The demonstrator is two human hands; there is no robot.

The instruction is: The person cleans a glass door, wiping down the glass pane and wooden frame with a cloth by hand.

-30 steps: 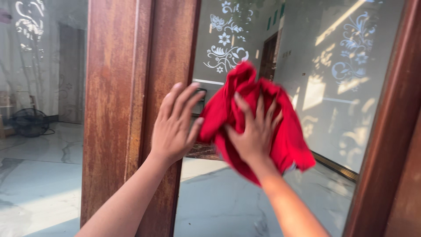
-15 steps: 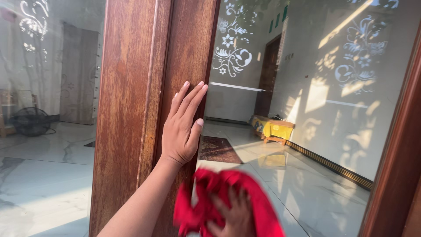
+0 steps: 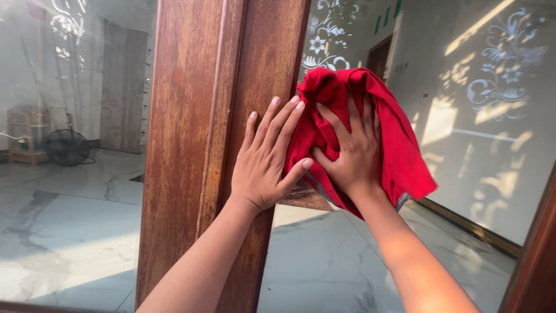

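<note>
At far left, well apart from our fingers, we see a floor fan (image 3: 66, 147) behind the left glass pane (image 3: 69, 116). Next comes the brown wooden post (image 3: 220, 116), upright between two panes. Our left hand (image 3: 267, 159) lies flat on the post's right edge, fingers (image 3: 277, 119) extended and close together, thumb angled out and touching the red cloth (image 3: 399, 145). The cloth sits just right of the left fingers, bunched against the right glass pane (image 3: 492, 116). Our right hand (image 3: 350, 153) presses flat on the cloth, fingers (image 3: 336, 124) spread wide over its folds, not pinching. Cloth edges hang below and right of that hand. White floral patterns (image 3: 504, 69) mark the glass right of the fingers.
</note>
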